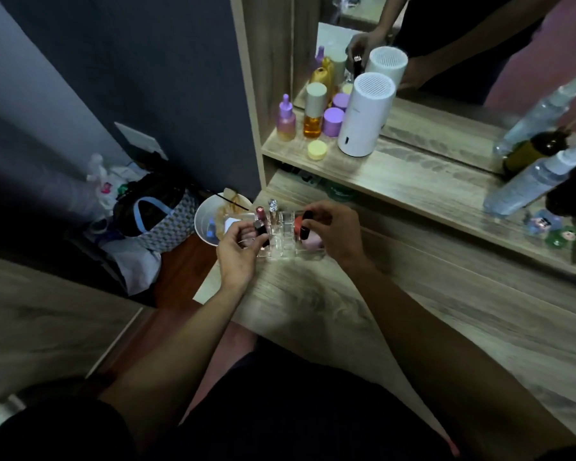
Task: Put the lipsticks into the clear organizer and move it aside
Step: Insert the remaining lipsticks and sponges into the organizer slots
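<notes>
The clear organizer (285, 236) sits on the wooden desk near its left edge. A pink lipstick (260, 212) and a silver-capped tube (272, 206) stand upright at its back left. My left hand (238, 252) is closed on a dark lipstick with a silver cap (260, 227) at the organizer's left side. Over the organizer's right part, my right hand (333, 232) grips a black lipstick (305, 224) next to a red-orange piece (298, 224). A pale pink object (310, 242) lies under that hand.
On the shelf behind stand purple and amber bottles (313, 118), a yellow jar (317, 150), a white cylinder device (364, 118) and spray bottles (536, 176), with a mirror above. A white bin (207, 224) and bags (153, 217) sit on the floor left of the desk.
</notes>
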